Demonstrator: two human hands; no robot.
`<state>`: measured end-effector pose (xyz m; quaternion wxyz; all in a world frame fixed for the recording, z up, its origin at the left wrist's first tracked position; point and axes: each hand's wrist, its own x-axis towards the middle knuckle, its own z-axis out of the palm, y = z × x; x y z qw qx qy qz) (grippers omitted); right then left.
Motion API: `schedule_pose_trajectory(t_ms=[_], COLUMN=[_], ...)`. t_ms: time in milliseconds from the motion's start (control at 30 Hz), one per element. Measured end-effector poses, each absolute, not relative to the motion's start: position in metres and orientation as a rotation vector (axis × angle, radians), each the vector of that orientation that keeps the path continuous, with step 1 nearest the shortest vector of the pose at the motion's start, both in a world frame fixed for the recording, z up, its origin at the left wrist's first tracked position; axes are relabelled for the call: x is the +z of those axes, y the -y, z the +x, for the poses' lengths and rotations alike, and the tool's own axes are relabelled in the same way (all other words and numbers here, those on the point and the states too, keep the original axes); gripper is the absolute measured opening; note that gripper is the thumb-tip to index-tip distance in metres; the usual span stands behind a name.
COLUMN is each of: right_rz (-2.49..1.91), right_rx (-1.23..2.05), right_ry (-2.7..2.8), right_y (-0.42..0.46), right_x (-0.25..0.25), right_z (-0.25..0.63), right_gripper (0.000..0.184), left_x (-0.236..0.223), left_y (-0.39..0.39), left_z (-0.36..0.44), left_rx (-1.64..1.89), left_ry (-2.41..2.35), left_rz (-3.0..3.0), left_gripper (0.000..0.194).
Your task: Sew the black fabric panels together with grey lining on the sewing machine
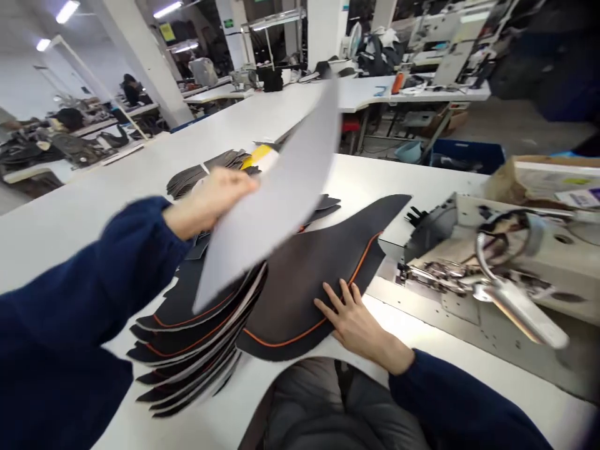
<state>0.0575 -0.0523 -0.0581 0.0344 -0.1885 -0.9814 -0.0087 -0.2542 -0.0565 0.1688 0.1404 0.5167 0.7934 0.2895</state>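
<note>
My left hand (218, 197) is closed on the edge of a pale grey curved panel (276, 206), raised and tilted above the table and slightly blurred. Fingers spread, my right hand (354, 322) lies flat on a black panel (309, 269) with an orange line of trim along its curved edge. Left of that panel is a fanned stack of similar black panels (187, 337), some showing orange trim and pale undersides. The raised panel hides part of the stack and of the black panel's far side.
To the right stands a sewing machine (492, 269) on its metal bed. Piles of dark cut pieces (201, 172) lie farther back on the white table (126, 219), beside a yellow item (256, 156). A blue bin (466, 156) sits behind the machine. Other people work at the far left.
</note>
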Motion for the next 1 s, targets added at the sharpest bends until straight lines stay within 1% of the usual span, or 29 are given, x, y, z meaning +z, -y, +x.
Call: schedule_pose_trajectory(t_ms=[33,100,133,167,200,233,267,300,333,400,500,567,633,800,933,1000], right_rz=[-0.583,-0.584,-0.575,-0.561,-0.539,-0.517,-0.499,-0.488,-0.484,-0.485,-0.463,-0.446,-0.44,-0.434,-0.449,-0.468], right_rx=[0.012,0.09,0.126,0.157,0.183,0.202,0.217,0.23,0.243,0.269,0.293,0.297,0.311,0.331,0.354,0.379], right_ry=[3.015,3.023,3.031,3.036,3.036,3.031,3.024,3.019,3.018,3.035,3.038,3.019,3.005,2.96,2.949,2.946], right_y=[0.054,0.057,0.06,0.063,0.068,0.073,0.078,0.084,0.089,0.098,0.105,0.107,0.107,0.103,0.104,0.104], right_x=[-0.058,-0.06,-0.062,-0.064,-0.065,-0.067,-0.068,-0.07,-0.071,-0.073,-0.074,-0.075,-0.073,-0.071,-0.073,-0.075], right_z=[0.059,0.069,0.076,0.083,0.089,0.095,0.1,0.104,0.107,0.113,0.12,0.122,0.124,0.124,0.124,0.123], right_gripper=[0.062,0.042,0.032,0.026,0.023,0.022,0.021,0.021,0.022,0.022,0.023,0.024,0.023,0.024,0.022,0.021], left_x=[0.15,0.106,0.084,0.063,0.043,0.027,0.012,0.001,-0.009,-0.024,-0.039,-0.042,-0.042,-0.033,-0.035,-0.038], left_y=[0.059,0.06,0.058,0.054,0.05,0.045,0.041,0.038,0.035,0.035,0.042,0.046,0.047,0.038,0.029,0.026], left_z=[-0.228,-0.182,-0.162,-0.144,-0.127,-0.111,-0.095,-0.08,-0.065,-0.039,-0.016,-0.015,-0.021,-0.033,-0.024,-0.021], left_rx=[0.76,0.532,0.357,0.161,-0.019,-0.149,-0.222,-0.237,-0.209,-0.116,-0.058,-0.043,-0.047,-0.15,-0.064,-0.027], left_ry=[-2.133,-1.887,-1.845,-1.826,-1.818,-1.82,-1.827,-1.841,-1.863,-1.902,-1.982,-2.031,-2.032,-1.917,-1.854,-1.802], left_rz=[1.546,1.67,1.735,1.803,1.874,1.954,2.041,2.133,2.223,2.362,2.368,2.285,2.233,2.304,2.424,2.457], left_gripper=[0.043,0.038,0.034,0.028,0.024,0.032,0.045,0.054,0.058,0.057,0.06,0.064,0.063,0.046,0.031,0.029])
